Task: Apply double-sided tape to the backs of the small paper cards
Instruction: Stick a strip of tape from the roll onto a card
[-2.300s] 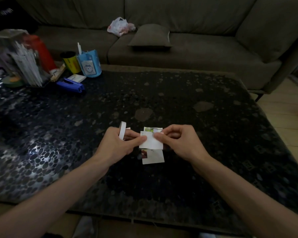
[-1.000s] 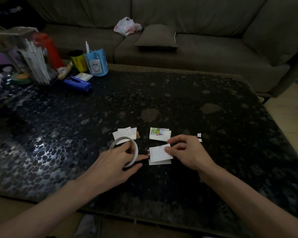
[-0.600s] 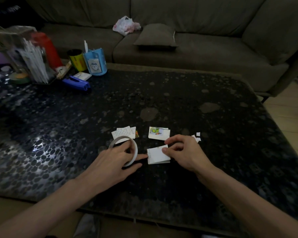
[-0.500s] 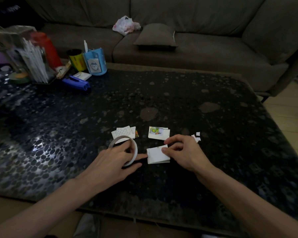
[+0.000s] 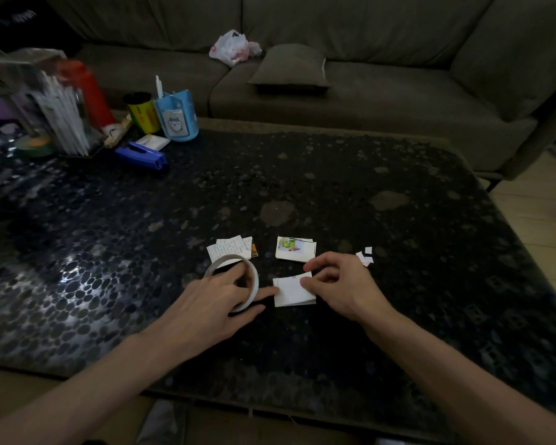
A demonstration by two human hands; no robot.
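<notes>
A white card [image 5: 292, 292] lies blank side up on a small stack near the front of the dark table [image 5: 398, 252]. My right hand [image 5: 341, 284] pinches its right edge with thumb and fingers. My left hand [image 5: 212, 300] has fingers through a white roll of double-sided tape [image 5: 254, 277], and its index fingertip touches the card's left edge. Behind lie a stack of cards with a colour picture up [image 5: 295, 249] and a pile of written-on cards [image 5: 230, 248].
Small white paper scraps [image 5: 365, 255] lie just right of my right hand. At the far left stand a blue stapler [image 5: 142, 155], a blue pen holder [image 5: 176, 118], a yellow-green can [image 5: 142, 112] and a red bottle [image 5: 89, 91]. A sofa [image 5: 366, 91] runs behind the table.
The card and both hands came down from mid-air onto the stack on the table. The tape roll, first up on my left fingers, now rests low beside the card. Little moved in the last half second.
</notes>
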